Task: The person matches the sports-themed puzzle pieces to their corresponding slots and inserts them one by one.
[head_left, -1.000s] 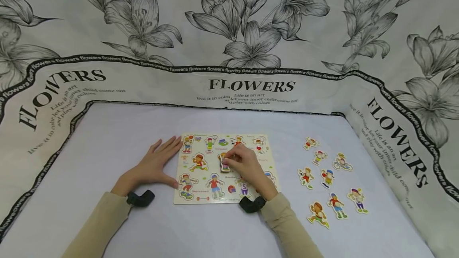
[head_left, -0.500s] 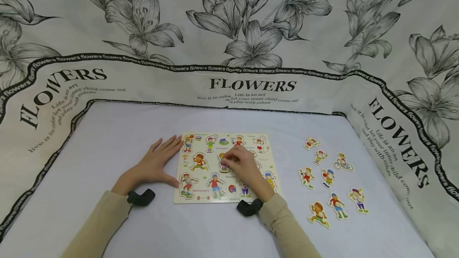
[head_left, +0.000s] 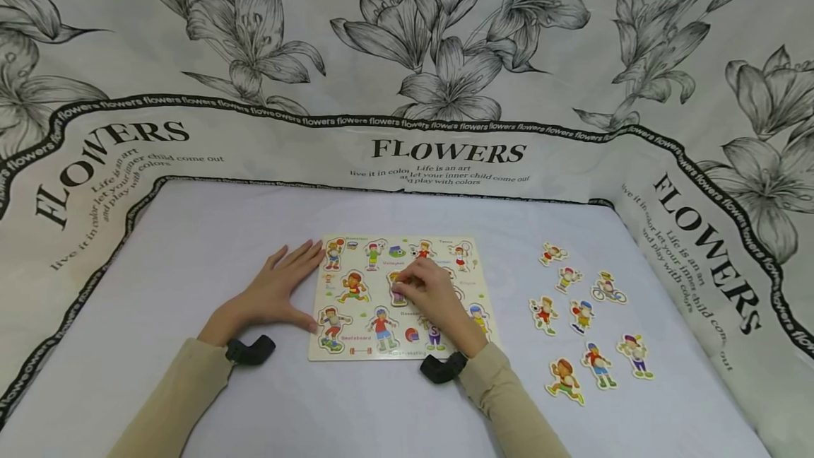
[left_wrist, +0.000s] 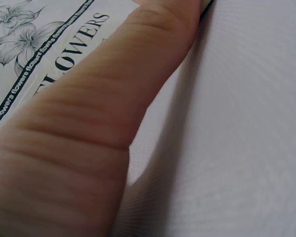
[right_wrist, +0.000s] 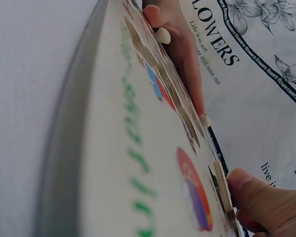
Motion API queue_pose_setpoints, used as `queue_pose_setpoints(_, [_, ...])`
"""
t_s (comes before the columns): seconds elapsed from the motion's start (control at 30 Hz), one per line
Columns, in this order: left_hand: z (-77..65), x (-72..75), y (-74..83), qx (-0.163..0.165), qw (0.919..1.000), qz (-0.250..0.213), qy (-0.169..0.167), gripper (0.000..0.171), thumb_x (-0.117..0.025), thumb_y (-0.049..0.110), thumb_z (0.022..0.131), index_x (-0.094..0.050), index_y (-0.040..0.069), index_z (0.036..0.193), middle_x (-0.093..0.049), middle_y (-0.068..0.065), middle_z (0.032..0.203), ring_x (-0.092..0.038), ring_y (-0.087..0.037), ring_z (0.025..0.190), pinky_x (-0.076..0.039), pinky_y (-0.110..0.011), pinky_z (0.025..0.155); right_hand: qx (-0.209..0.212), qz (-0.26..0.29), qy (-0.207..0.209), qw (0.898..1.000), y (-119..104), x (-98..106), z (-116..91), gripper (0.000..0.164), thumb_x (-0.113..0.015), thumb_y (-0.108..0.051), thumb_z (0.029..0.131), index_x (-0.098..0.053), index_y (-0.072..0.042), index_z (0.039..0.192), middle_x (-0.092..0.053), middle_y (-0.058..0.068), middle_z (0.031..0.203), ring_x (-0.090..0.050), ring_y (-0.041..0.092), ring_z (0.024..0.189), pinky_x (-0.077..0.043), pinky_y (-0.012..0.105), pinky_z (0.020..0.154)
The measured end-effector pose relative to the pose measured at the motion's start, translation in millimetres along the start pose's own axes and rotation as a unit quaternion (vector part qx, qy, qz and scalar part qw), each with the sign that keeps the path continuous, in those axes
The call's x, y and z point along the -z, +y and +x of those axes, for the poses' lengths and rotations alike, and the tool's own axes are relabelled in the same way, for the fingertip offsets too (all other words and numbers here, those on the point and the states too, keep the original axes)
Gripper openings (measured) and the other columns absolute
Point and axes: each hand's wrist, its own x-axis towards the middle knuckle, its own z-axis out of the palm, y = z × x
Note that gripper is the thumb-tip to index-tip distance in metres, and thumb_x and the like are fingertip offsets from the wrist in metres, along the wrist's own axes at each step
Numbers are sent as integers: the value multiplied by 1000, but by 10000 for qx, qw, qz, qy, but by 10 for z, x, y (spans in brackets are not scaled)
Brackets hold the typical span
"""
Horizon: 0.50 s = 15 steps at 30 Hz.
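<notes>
My left hand (head_left: 276, 292) lies spread at the left edge of a cream puzzle board (head_left: 407, 355), its fingertips and thumb touching that edge. In the left wrist view a thumb (left_wrist: 89, 108) fills much of the picture. My right hand (head_left: 439, 295) is over the middle of the board and pinches a small child-figure puzzle piece (head_left: 398, 294) by its top between thumb and fingers. This piece is at the board's middle slot; whether it sits flush is hidden. In the right wrist view the thumb (right_wrist: 246, 185) presses close above the board.
Several loose figure pieces lie on the white table right of the board, among them a cyclist (head_left: 608, 288) and a runner (head_left: 564, 382). White knobs (right_wrist: 163, 35) stick up from the board. A flower-printed cloth (head_left: 445, 154) rises behind and at both sides.
The right hand and its puzzle piece have shifted very slightly over the same slot. The left hand stays at the board's edge, and the loose pieces have not moved.
</notes>
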Motion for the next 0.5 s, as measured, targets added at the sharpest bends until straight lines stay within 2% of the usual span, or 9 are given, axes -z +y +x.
queue_pose_setpoints(0.33, [0,-1,-10,-10,10000,-2,-13,137,-77,78,57,-21,5,158,-13,-12,165,-8,-32,152,3,-54,120,142,-45,-14,9999,11,2,-3,9,-79,-15,85,-72,-11,87,-61,-2,88,-50,8,73,-47,24,64])
queue_pose_setpoints(0.5, [4,7,-6,12,10000,16,-20,137,-77,79,57,-20,5,158,-13,-11,166,-8,-32,152,4,-53,120,83,-11,-54,10000,16,1,1,8,-79,-15,86,-72,-11,87,-60,-2,88,-51,8,74,-49,24,65])
